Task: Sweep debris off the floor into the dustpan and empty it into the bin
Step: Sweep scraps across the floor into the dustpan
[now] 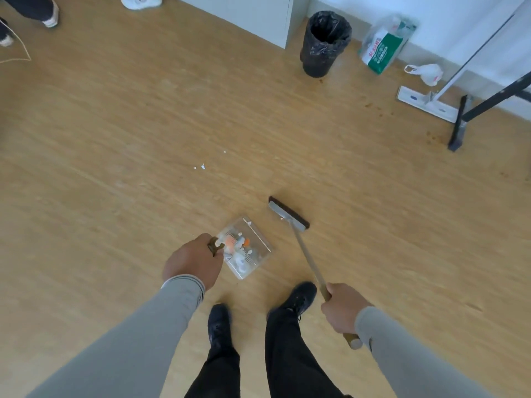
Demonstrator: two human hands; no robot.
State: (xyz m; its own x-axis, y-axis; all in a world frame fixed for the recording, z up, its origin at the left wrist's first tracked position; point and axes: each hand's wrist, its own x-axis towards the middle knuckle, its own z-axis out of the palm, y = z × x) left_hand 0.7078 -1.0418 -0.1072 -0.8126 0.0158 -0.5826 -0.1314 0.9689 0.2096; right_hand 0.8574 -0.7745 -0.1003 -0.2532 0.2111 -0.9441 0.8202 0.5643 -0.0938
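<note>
Honey-coloured wood-grain flooring (143, 133) fills nearly the whole view, running up to a pale wall with a grey skirting along the far right. A white cabinet (244, 12) stands against the far side, and just beside its corner sits the bin (326, 43), a dark round tub lined with a black bag, its mouth open and well apart from the person.

To the right of the bin a green-and-white plastic package (385, 45) leans at the wall; it carries red characters, too blurred to read. A small white knotted bag (426, 73) lies near it, and a flat white mop (425, 103) rests on the floor with its pole slanting up to the wall. A black metal stand leg (459, 122) crosses in front of it, with brownish specks scattered on the boards around.

A few white scraps (201, 167) lie on bare floor, between the person and the bin.

The left hand (192, 264) is curled round the dark handle of the clear dustpan (248, 249), which holds white and orange debris; whether it touches the boards cannot be told. The right hand (343, 307) grips the broom (288, 214) by its long shaft, the dark bristle head just beside the pan's far corner. Grey sleeves, black trousers and black shoes (298, 297) show below. Other people's feet (140, 1) stand at the top left edge.
</note>
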